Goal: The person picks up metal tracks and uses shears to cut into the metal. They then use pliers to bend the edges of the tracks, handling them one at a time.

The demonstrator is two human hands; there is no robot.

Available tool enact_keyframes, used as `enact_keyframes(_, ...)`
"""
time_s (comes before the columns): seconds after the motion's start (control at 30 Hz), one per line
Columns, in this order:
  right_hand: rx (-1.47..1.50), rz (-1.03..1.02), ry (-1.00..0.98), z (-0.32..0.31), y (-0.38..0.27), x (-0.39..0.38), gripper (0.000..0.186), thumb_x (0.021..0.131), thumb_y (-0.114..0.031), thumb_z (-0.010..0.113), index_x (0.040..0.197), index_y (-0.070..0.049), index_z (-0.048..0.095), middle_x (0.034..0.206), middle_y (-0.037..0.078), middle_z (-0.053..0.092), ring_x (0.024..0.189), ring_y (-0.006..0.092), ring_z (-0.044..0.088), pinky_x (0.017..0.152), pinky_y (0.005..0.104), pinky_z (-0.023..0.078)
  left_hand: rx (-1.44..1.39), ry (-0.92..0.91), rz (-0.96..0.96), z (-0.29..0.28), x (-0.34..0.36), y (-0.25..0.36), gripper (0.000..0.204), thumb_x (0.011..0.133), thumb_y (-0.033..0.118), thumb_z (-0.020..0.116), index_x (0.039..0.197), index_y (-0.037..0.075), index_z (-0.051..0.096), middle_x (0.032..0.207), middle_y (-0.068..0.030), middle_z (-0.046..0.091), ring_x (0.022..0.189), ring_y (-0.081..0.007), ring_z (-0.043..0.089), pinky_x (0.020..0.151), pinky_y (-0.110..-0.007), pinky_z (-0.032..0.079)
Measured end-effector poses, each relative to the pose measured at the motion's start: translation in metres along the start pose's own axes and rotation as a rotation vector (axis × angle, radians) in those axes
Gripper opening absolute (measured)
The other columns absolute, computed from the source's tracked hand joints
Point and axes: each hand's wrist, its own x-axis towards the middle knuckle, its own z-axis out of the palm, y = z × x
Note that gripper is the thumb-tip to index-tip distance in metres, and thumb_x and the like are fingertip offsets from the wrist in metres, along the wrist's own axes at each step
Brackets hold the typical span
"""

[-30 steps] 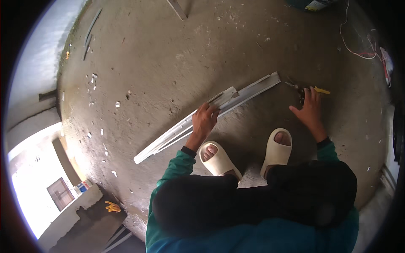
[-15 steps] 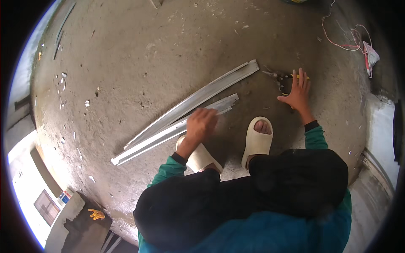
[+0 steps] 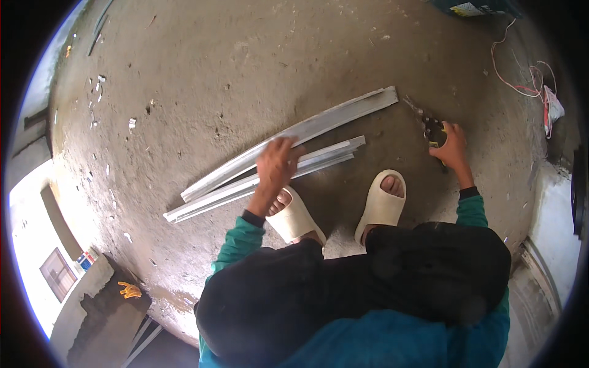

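Observation:
Two long silver metal channels lie slantwise on the floor in front of my feet: a far channel point(image 3: 343, 113) and a near channel point(image 3: 325, 154), close together at their left ends. My left hand point(image 3: 278, 162) is over them, its loosely bent fingers slightly apart at the far channel's edge; contact is unclear. On the right, my right hand point(image 3: 453, 147) has its thumb and fingers around the yellow-and-black handles of metal snips point(image 3: 424, 119). The snips still rest on the floor, blades pointing toward the far channel's right end.
Cream slippers point(image 3: 383, 199) are on my feet. A thin cable point(image 3: 506, 67) trails at the upper right, below a dark container point(image 3: 478, 7). Small metal scraps point(image 3: 132, 123) are scattered on the left. An orange object point(image 3: 129, 290) sits at the lower left.
My right hand has come down onto the snips' handles, its spread fingers closing around them. My left hand has moved forward over the channels. The view has shifted slightly.

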Motion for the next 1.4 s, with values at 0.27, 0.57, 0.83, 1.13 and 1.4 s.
enact_keyframes(0.27, 0.817, -0.053, -0.073, -0.012, -0.008, -0.026, 0.049, 0.070, -0.018, 0.065, 0.113, 0.001, 0.054, 0.089, 0.009, 0.059, 0.081, 0.0178, 0.057, 0.075, 0.0292, 0.047, 0.170, -0.055, 0.261, -0.016, 0.040, -0.048, 0.021, 0.075, 0.017, 0.071, 0.095, 0.014, 0.066, 0.089, -0.0023, 0.062, 0.080, -0.0225, 0.060, 0.072, -0.038, 0.046)
enact_keyframes(0.57, 1.410, -0.020, -0.388, -0.029, -0.060, -0.053, 0.042, 0.076, -0.006, 0.054, 0.118, 0.001, 0.049, 0.098, 0.007, 0.057, 0.084, 0.0136, 0.057, 0.076, 0.0278, 0.046, 0.388, 0.309, 0.272, -0.067, 0.101, -0.065, 0.015, 0.079, 0.014, 0.067, 0.094, 0.013, 0.069, 0.090, -0.0061, 0.065, 0.081, -0.0249, 0.063, 0.072, -0.038, 0.051)
enact_keyframes(0.83, 1.280, -0.042, -0.417, -0.026, -0.085, -0.063, 0.041, 0.075, -0.004, 0.060, 0.115, -0.002, 0.052, 0.087, 0.002, 0.056, 0.079, 0.0104, 0.054, 0.073, 0.0259, 0.045, 0.049, -0.234, 0.216, 0.028, 0.031, 0.042, 0.031, 0.070, 0.025, 0.075, 0.095, 0.009, 0.065, 0.093, -0.0130, 0.064, 0.091, -0.0308, 0.061, 0.078, -0.041, 0.048)
enact_keyframes(1.13, 1.053, -0.126, -0.643, -0.029, -0.110, -0.091, 0.033, 0.072, -0.010, 0.061, 0.103, -0.002, 0.054, 0.078, 0.000, 0.053, 0.072, 0.0085, 0.048, 0.066, 0.0252, 0.042, -0.131, -0.278, -0.010, 0.021, 0.050, 0.039, 0.037, 0.074, 0.020, 0.071, 0.103, 0.008, 0.052, 0.078, -0.0154, 0.062, 0.074, -0.0374, 0.062, 0.065, -0.047, 0.048)
enact_keyframes(1.4, 0.987, -0.049, -0.714, -0.012, -0.134, -0.086, 0.041, 0.069, -0.011, 0.060, 0.107, 0.001, 0.053, 0.083, 0.006, 0.055, 0.077, 0.0149, 0.051, 0.071, 0.0290, 0.043, -0.183, -0.583, -0.070, 0.001, 0.084, 0.032, 0.044, 0.094, 0.041, 0.047, 0.118, 0.004, 0.052, 0.093, -0.0243, 0.064, 0.092, -0.0421, 0.061, 0.077, -0.048, 0.047)
